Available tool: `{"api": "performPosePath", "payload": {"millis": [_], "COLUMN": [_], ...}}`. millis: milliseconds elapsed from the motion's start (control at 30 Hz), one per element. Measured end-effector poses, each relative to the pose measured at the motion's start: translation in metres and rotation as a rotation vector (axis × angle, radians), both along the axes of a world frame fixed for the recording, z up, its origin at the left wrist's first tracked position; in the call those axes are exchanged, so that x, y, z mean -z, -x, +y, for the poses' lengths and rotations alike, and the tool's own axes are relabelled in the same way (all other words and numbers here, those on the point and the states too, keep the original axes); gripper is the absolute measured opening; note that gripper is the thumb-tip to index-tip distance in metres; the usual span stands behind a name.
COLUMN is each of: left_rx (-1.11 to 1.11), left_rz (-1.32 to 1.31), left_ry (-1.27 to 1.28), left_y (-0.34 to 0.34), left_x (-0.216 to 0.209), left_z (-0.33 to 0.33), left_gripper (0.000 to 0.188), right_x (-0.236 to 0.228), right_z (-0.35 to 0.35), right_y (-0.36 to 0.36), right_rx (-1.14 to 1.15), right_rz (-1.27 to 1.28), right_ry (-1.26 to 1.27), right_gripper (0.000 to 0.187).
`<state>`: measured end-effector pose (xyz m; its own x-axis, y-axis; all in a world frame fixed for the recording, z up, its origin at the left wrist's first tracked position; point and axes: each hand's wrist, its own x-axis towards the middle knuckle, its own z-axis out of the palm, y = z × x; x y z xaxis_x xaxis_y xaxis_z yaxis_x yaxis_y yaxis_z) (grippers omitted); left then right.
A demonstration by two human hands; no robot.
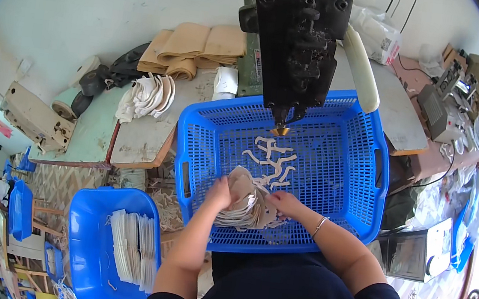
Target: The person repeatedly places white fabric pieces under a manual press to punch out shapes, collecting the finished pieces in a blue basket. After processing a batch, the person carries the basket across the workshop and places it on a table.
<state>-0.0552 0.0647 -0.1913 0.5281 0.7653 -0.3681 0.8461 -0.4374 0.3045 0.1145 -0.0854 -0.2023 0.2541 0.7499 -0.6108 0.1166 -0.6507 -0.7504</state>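
Holding a stack [244,206] of pale pieces between both hands, with the left hand [220,194] on its left edge and the right hand [286,205] on its right. Positioned inside the near-left part of the blue basket [365,160], beside white strips [277,165]. Right of a blue tub [86,232] with pale bundles [132,249], nearer than tan sheets [185,44] on the tabletop [138,147].

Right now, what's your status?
Left fingers, right fingers on beige stack of curved flat pieces. Blue perforated plastic basket beneath. Black metal machine head beyond, clear of fingers.
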Motion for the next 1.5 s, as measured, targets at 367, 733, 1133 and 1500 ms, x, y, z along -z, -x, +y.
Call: {"api": "performPosePath", "payload": {"millis": [367, 733, 1133, 1500], "left_rx": [0.013, 0.156, -0.162, 0.062], "left_rz": [-1.003, -1.096, -1.248, -1.39], "left_ry": [-0.039, -0.518, 0.617, 0.645], "left_y": [-0.032, -0.052, -0.057, -0.064], "left_x": [-0.027, -0.057, -0.037, -0.127], "left_z": [-0.015, -0.05, -0.078, -0.068], "left_gripper": [0.027, 0.041, 0.038, 0.017], "right_x": [-0.024, -0.085, -0.068, -0.121], "right_z": [-0.029, -0.011, -0.014, -0.037], "right_y": [-0.062, -0.016, -0.016, -0.026], "right_rx": [-0.212, 0.215, 0.418, 0.163], "right_rz": [-0.776, 0.336, 0.231, 0.037], "right_ry": [-0.347, -0.649, -0.724, -0.851], "right_gripper": [0.04, 0.028, 0.02, 0.016]}}
